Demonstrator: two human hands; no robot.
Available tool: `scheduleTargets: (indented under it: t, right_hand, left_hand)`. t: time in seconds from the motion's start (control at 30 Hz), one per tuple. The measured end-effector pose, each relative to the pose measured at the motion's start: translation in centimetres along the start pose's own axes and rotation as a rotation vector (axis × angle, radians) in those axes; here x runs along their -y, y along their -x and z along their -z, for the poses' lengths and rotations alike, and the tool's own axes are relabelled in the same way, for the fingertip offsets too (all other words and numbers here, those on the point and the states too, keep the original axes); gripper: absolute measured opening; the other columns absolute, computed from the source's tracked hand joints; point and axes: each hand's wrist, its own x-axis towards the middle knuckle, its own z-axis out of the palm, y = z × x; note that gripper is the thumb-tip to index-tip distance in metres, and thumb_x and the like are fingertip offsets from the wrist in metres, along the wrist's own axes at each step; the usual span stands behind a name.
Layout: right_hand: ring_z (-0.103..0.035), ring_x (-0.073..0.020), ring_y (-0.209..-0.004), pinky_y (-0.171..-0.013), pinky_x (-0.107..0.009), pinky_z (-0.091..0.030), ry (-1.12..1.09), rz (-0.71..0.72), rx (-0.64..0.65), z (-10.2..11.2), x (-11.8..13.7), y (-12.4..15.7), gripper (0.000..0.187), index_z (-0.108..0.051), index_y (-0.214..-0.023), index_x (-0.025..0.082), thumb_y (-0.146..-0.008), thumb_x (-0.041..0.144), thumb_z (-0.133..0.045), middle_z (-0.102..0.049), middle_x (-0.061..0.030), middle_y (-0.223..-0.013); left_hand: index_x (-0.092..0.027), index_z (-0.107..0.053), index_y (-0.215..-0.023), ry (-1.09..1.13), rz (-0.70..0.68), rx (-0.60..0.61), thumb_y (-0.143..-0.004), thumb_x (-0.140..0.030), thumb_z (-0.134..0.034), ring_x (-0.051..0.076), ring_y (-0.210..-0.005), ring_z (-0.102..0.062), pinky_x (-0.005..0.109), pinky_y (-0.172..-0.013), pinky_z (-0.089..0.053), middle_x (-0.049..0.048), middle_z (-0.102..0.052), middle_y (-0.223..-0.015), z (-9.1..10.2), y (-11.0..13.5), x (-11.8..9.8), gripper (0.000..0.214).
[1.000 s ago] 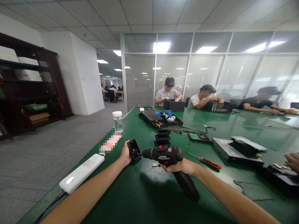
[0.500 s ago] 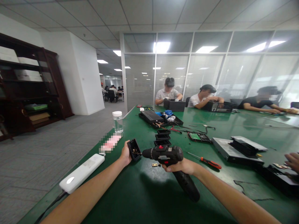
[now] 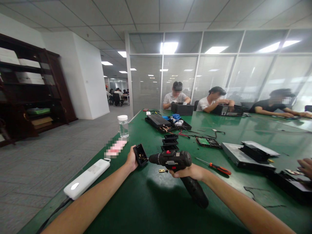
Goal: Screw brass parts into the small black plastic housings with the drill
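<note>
Green bench (image 3: pixel 129 206) spreads beneath the cordless drill (image 3: pixel 174 159). Almost nothing has shifted over the last second: the drill's nose still points into the open black housing (image 3: pixel 140 152) just left of the drill, so work seems to stay on one spot. The left hand (image 3: pixel 132 160) is clamped on the housing; the right hand (image 3: pixel 188 171) is wrapped around the drill. Black frames (image 3: pixel 170 142) sit behind the drill, the orange screwdriver (image 3: pixel 220 169) to its right.

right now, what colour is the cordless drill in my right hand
Black with small red parts; the cordless drill shows best in the head view.
</note>
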Motion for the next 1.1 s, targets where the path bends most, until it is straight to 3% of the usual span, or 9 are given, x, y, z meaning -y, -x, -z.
scheduleTargets:
  t: [1.1]
  right_hand:
    - [-0.048,-0.0122,-0.072,-0.070,-0.026,-0.039,-0.002,0.040,0.017,0.02,-0.31,-0.09,0.026,-0.055,-0.089,0.011,-0.069,0.025,-0.062,-0.051,-0.0030,-0.079]
  left_hand:
    - [-0.016,-0.052,-0.067,0.011,0.000,-0.001,-0.067,-0.044,-0.049,0.018,-0.051,-0.054,0.034,-0.053,-0.046,0.0024,-0.054,-0.056,-0.34,0.48,-0.17,0.028]
